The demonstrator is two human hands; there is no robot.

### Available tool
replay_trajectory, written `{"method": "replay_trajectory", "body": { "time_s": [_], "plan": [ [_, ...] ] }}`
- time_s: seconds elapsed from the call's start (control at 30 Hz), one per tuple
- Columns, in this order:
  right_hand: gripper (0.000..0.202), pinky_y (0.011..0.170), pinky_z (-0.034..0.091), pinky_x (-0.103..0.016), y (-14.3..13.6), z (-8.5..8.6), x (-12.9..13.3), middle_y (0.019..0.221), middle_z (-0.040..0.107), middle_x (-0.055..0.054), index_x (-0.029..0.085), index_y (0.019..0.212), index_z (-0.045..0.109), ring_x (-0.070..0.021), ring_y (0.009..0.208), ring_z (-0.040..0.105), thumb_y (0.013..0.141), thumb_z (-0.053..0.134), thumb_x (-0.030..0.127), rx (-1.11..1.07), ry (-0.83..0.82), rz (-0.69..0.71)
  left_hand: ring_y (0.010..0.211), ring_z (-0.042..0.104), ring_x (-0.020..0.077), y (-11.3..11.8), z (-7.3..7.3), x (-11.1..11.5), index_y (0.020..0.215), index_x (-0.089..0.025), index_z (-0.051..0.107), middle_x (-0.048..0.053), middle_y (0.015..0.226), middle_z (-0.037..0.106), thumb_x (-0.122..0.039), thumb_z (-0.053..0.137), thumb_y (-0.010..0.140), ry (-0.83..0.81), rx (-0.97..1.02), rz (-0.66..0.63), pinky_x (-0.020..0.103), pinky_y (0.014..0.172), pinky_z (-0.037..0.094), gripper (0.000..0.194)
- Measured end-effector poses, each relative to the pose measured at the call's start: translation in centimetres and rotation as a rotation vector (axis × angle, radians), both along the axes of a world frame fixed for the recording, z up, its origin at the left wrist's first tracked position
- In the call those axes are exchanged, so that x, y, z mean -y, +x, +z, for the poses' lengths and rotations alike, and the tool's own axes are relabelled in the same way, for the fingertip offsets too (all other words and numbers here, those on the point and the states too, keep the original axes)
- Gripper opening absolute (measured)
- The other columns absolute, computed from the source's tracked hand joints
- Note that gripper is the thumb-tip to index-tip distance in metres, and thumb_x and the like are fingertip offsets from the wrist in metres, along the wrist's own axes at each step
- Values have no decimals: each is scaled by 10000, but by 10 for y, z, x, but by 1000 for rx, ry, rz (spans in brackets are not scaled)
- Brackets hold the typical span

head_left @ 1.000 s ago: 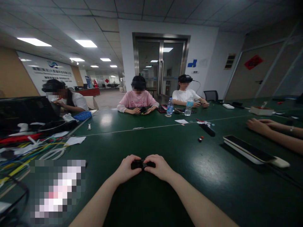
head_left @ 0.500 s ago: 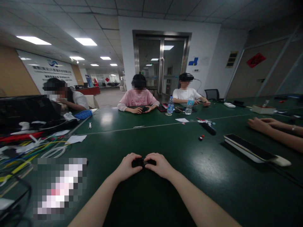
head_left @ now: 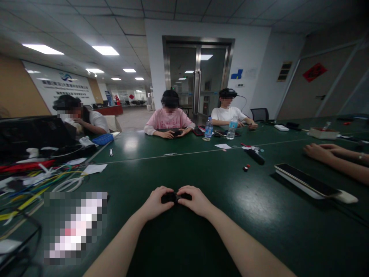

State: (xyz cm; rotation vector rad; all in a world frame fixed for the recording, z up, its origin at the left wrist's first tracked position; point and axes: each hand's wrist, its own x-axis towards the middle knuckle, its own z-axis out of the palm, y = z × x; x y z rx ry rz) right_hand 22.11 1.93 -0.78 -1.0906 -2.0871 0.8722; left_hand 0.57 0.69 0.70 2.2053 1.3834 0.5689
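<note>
Just above or on the green table (head_left: 173, 169), straight ahead of me, is a small black object (head_left: 176, 198), dark and partly covered by my fingers, so its kind cannot be made out. My left hand (head_left: 154, 203) grips its left end, thumb on the near side and fingers curled over the far side. From the other end, my right hand (head_left: 196, 201) holds it the same way. The two hands are close together, with fingertips almost meeting at the object's middle.
Tangled cables (head_left: 37, 188) and a blurred-out bright screen (head_left: 79, 227) lie to the left. At right are a phone on a white block (head_left: 307, 181) and another person's hands (head_left: 323, 152). Farther off stand water bottles (head_left: 232, 129), and people sit across the table.
The view has shifted very slightly, so the surroundings sit a little farther right. Both hands keep the same hold on the black object.
</note>
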Motion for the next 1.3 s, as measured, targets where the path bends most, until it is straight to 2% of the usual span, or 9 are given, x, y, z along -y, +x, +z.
{"method": "replay_trajectory", "body": {
  "time_s": [0.27, 0.43, 0.63, 0.73, 1.03, 1.3],
  "plan": [
    [237, 883, 413, -374, 2, 0, -3, 1006, 640, 2, 273, 980, 644, -203, 974, 565, 755, 609, 337, -160, -138, -9, 1042, 517, 218, -2, -2, 0, 1119, -245, 555, 35, 1115, 564, -371, 606, 762, -34, 32, 16, 348, 905, 410, 383],
    [300, 897, 421, -387, 3, -2, -8, 997, 655, -17, 241, 1015, 629, -207, 972, 582, 739, 627, 357, -301, -232, -35, 1034, 521, 217, -2, -4, 0, 1110, -241, 562, 36, 1098, 573, -355, 609, 753, -14, 43, 20, 342, 903, 409, 378],
    [365, 917, 422, -392, 4, -11, -17, 999, 666, -48, 213, 1023, 619, -208, 965, 601, 701, 671, 377, -490, -266, -76, 1011, 531, 218, -2, -7, -3, 1147, -239, 554, 40, 1081, 583, -323, 610, 738, 24, 32, 16, 338, 898, 408, 421],
    [371, 932, 414, -391, 7, -16, -21, 1013, 664, -51, 216, 1024, 617, -206, 985, 595, 695, 680, 376, -590, -300, -105, 1023, 522, 220, -2, -6, -3, 1187, -247, 533, 42, 1098, 575, -329, 605, 750, 25, 20, 2, 348, 915, 396, 450],
    [431, 918, 413, -365, 17, -24, -29, 1049, 646, -60, 219, 1029, 627, -208, 1013, 571, 646, 726, 388, -874, -440, -242, 1033, 515, 214, -2, -1, 0, 1134, -252, 553, 32, 1108, 568, -347, 598, 765, -6, 11, 11, 336, 908, 400, 384],
    [406, 839, 462, -342, 22, -23, -31, 1013, 642, -43, 243, 1004, 632, -188, 940, 592, 634, 737, 373, -1041, -520, -246, 1033, 519, 220, -1, 0, 2, 1143, -244, 551, 40, 1108, 571, -327, 583, 769, -3, 15, 19, 341, 909, 401, 385]
  ]
}}
